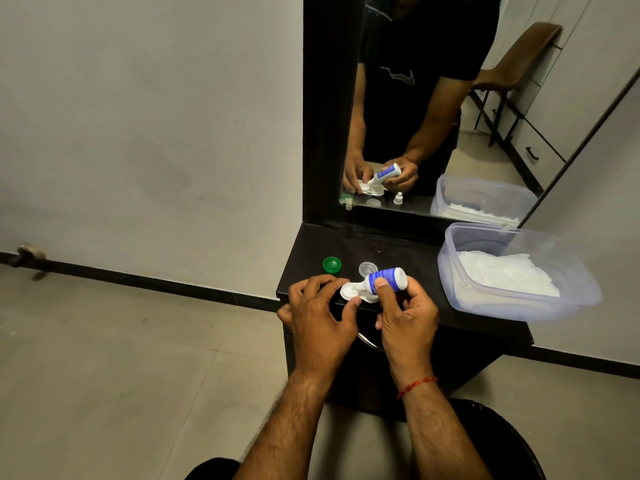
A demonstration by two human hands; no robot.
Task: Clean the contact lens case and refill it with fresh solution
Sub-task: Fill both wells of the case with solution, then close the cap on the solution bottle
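Right now the right hand [405, 317] holds a small white solution bottle [386, 280] with a blue label, its grip closed around the body with the thumb pressed on the label. The bottle is tipped over to the left, nozzle down, with the tip at the white contact lens case [349, 292]. The case sits at the front edge of the dark counter [398, 251], and the left hand [318, 313] steadies it: fingers curl over its far side and the thumb touches its near edge, so this grip is closed lightly on the case. Whether liquid is coming out cannot be told.

Just behind the case lie two loose caps, a green cap [331, 265] to the left and a clear cap [367, 269] beside the bottle. At the right end of the counter stands a clear plastic tub [450, 271] with white tissue [505, 275] inside. A mirror [433, 98] rises behind the counter. A red thread [415, 386] circles the right wrist.
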